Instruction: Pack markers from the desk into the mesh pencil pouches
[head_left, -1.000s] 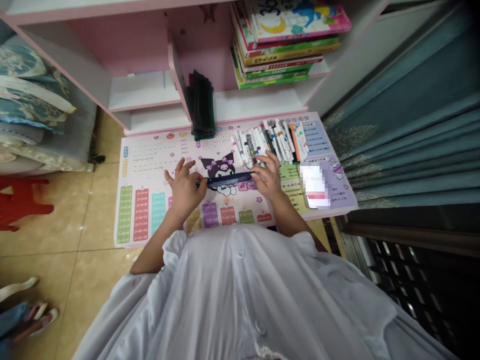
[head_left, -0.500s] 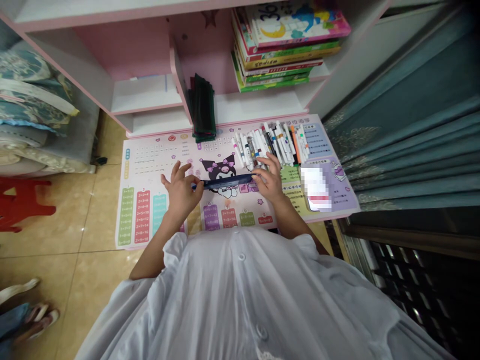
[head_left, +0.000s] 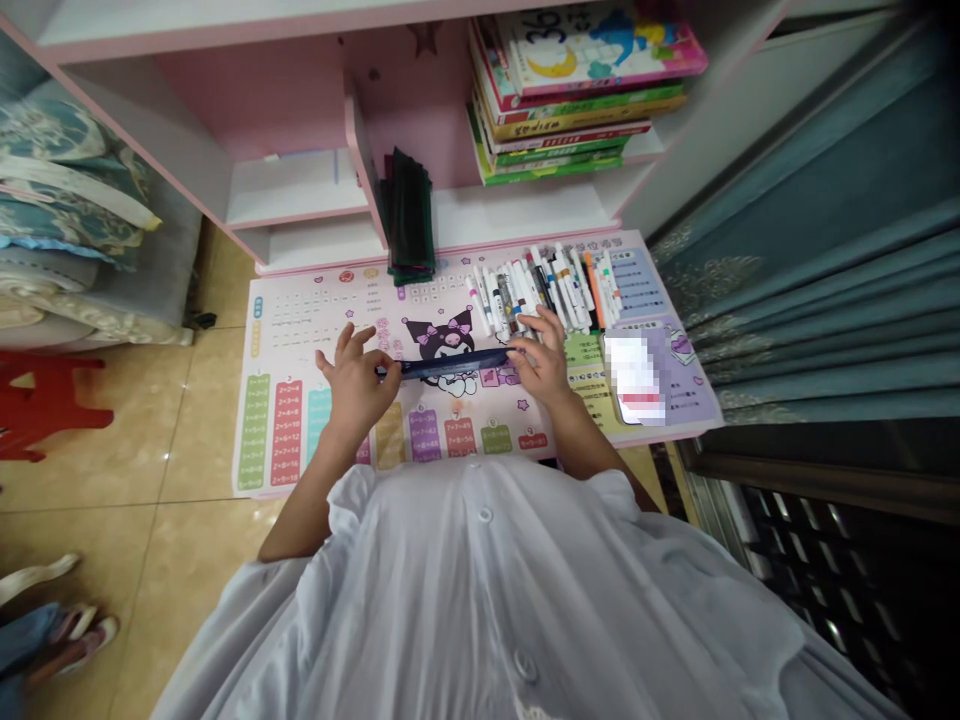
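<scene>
Fingers of the left hand (head_left: 352,382) now sit further toward the left side of the pink printed plastic desk mat (head_left: 300,300) than a second ago. The long dark blue flat case (head_left: 454,362) shows more of its length between the hands, while the right hand (head_left: 541,365) has hardly shifted. The case lies across the mat's middle. Bare mat runs from the left hand out to the mat's left edge, and a strip stays free along its near edge. On the mat's far right part, a row of white-barrelled marker pens (head_left: 544,285) crowds just beyond the right hand. Left thumb and forefinger pinch the case's left end, with the other fingers lifted and spread. The right hand's fingers are closed on its right end.
</scene>
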